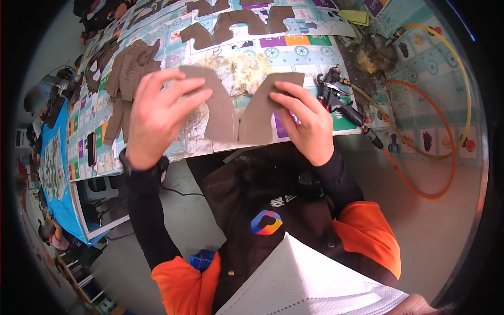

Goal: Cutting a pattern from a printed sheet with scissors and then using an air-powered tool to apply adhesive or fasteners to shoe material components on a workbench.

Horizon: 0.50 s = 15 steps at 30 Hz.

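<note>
A brown, curved piece of flat material (223, 118) is held up over the table's near edge, its two wings spreading from a narrow join at the lower middle. It looks like a shoe upper. My left hand (157, 115) grips the left wing, fingers over its top edge. The right wing is pinched in my right hand (305, 123) near its upper outer corner. Just right of that hand lies a black spray gun (334, 92) with a hose attached. Left of my left hand, a pile of similar brown pieces (126, 68) sits on the table.
Several brown pieces (210, 35) lie in rows on a white sheet farther back. Dried glue-like residue (249, 73) covers the table's middle. An orange hose (438, 113) loops at the right. Beside the pile is a dark phone-like object (91, 149). Other people are at far left.
</note>
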Available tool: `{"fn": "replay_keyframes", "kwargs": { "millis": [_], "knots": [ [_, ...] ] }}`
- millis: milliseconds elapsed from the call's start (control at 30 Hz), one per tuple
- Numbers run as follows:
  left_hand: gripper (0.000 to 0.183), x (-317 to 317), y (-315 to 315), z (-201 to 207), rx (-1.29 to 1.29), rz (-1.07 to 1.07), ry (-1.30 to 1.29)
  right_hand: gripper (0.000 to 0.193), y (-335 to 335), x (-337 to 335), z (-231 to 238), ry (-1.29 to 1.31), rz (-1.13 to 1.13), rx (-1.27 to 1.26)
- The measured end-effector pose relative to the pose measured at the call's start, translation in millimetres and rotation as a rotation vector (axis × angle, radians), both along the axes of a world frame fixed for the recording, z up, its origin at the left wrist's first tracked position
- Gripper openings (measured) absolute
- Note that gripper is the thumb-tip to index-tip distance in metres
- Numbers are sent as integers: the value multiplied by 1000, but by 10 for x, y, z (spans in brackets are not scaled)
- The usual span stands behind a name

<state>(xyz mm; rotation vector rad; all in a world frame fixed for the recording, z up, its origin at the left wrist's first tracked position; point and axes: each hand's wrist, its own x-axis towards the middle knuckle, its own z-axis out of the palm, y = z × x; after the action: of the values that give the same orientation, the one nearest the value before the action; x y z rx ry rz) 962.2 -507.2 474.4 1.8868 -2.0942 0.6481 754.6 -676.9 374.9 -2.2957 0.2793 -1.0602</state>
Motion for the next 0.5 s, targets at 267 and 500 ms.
{"fn": "replay_keyframes", "kwargs": {
  "millis": [267, 500],
  "knots": [
    [38, 581, -447, -715, -15, -27, -109, 28, -283, 399, -296, 121, -70, -136],
    [42, 720, -511, -1059, 58, 15, -3, 27, -463, 447, -482, 236, -94, -268]
  ]
}}
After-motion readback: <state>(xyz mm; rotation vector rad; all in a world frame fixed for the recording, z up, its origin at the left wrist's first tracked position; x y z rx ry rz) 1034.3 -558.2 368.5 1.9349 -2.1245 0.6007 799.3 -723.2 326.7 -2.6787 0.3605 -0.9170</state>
